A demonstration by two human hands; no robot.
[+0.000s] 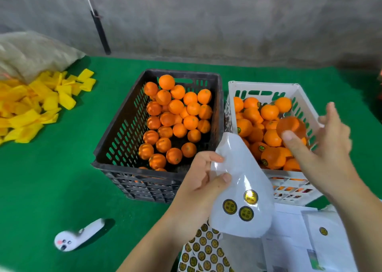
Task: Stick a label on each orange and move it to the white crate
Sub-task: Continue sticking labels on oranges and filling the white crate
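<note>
From the head camera, your right hand (pixel 322 147) is over the white crate (pixel 266 87) with its fingers (pixel 289 136) spread; a blurred orange (pixel 290 127) sits just off the fingertips, and whether you are touching it or it is falling free cannot be told. Let it go low over the pile so it settles among the labelled fruit and does not bounce out over the wall. Your left hand (pixel 203 183) pinches the white label sheet (pixel 244 191), thumb on top, three round labels (pixel 237 206) left on it. Keep that sheet clear of the crate rim. The black crate (pixel 115 147) alongside holds the unlabelled oranges (pixel 175 116), so I judge your next reach goes there.
</note>
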